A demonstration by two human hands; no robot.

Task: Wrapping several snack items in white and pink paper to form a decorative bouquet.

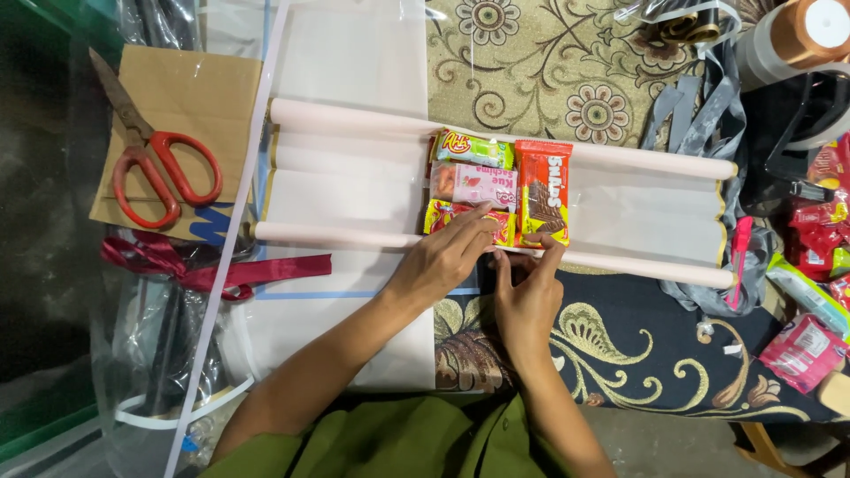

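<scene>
A sheet of pale pink paper (354, 190) lies across the table with both long edges rolled up. On its middle sit several snack packets: a green and yellow one (475, 148), a pink one (474, 183), a red and yellow one (452, 215) and a tall red chocolate one (543, 190). My left hand (443, 257) rests with its fingertips on the red and yellow packet, pressing it to the paper. My right hand (527, 292) lies against the near roll (637, 264), fingers touching the lower edge of the tall red packet.
Red-handled scissors (150, 155) lie on brown cardboard (190, 97) at the left, a dark red ribbon (212, 270) below them. Grey ribbon (699, 111), a copper ribbon spool (810, 31) and more snack packets (819, 230) crowd the right. A patterned cloth (620, 341) covers the table.
</scene>
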